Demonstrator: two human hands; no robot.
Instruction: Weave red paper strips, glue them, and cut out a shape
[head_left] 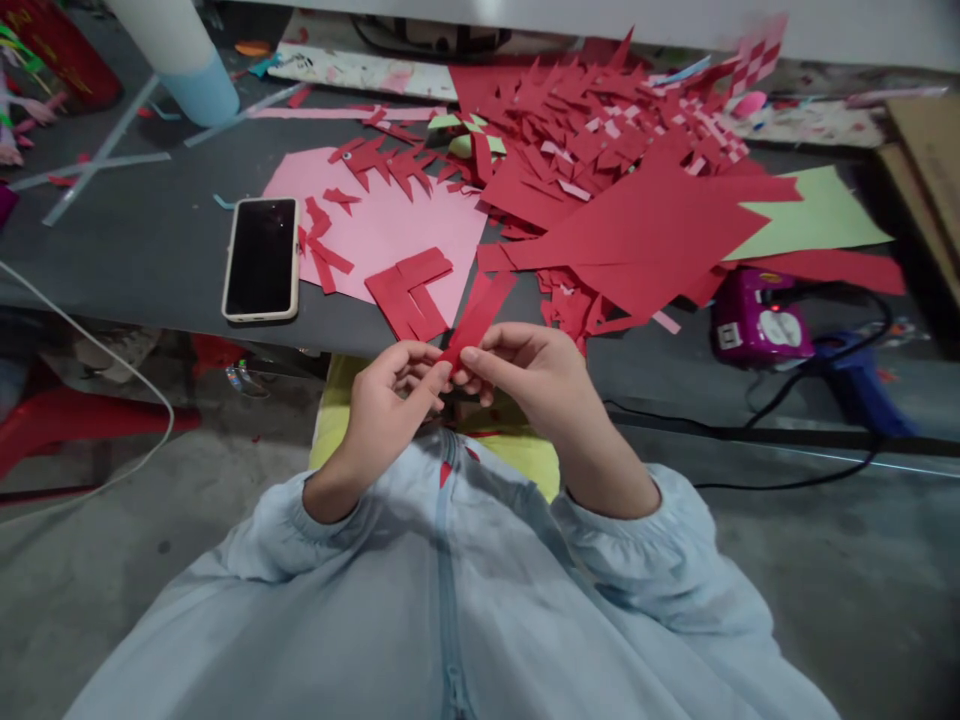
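At the tabletop's [150, 265] near edge, a red strip [484, 310] is pinched by left hand [390, 395] and right hand [536, 370], a bottle [191, 75] farther back.

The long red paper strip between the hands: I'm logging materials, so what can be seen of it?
The flat, matte red paper strip seems to show a lengthwise line, perhaps a fold. It slants away and rightward, far end unheld, near end in the grip of the left hand and right hand, thumbs on top.
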